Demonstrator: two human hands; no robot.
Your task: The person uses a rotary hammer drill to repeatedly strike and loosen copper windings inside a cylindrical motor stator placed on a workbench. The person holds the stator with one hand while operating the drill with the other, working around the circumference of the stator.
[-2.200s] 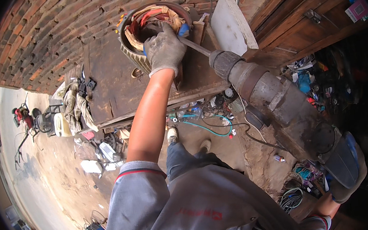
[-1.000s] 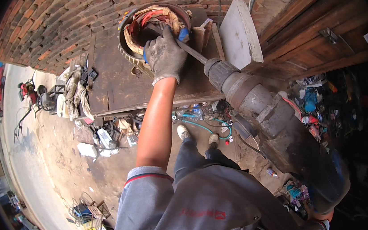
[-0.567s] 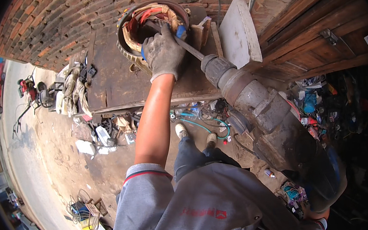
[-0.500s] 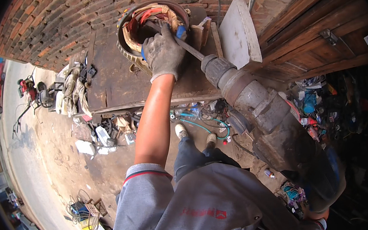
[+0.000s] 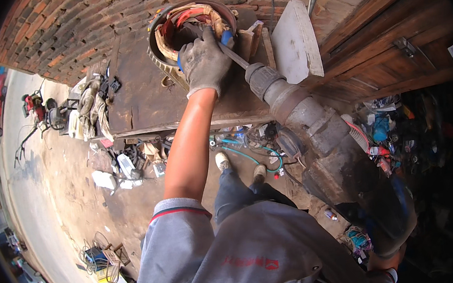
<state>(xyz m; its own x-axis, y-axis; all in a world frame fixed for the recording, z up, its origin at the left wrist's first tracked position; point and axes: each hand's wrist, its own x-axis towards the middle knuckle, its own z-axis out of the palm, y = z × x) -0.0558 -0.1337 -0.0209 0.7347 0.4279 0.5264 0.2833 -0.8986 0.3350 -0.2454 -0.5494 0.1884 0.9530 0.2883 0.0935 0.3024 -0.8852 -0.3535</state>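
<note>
A round metal motor stator [image 5: 167,67] lies on the brown workbench, with pale and red windings [image 5: 164,33] around its inner wall. My left hand [image 5: 204,63], in a dirty grey glove, is closed around the chisel bit [image 5: 235,57] at the stator's near right edge. The bit's tip end is hidden behind the hand and inside the ring. From the bit, a large worn demolition hammer [image 5: 325,131] slants down to the right. At its rear, my gloved right hand [image 5: 398,223] grips the hammer in deep shadow; its fingers show poorly.
The workbench [image 5: 142,103] stands against a brick wall [image 5: 88,31]. A white slab [image 5: 294,43] leans at its right, beside wooden doors [image 5: 394,52]. Rags [image 5: 89,109] lie at its left end. A teal hose [image 5: 250,158] and scattered scrap cover the floor near my feet.
The hammer's rear end and my right hand have shifted slightly left. My left hand stays on the bit, and the stator and bench appear a little farther right in view.
</note>
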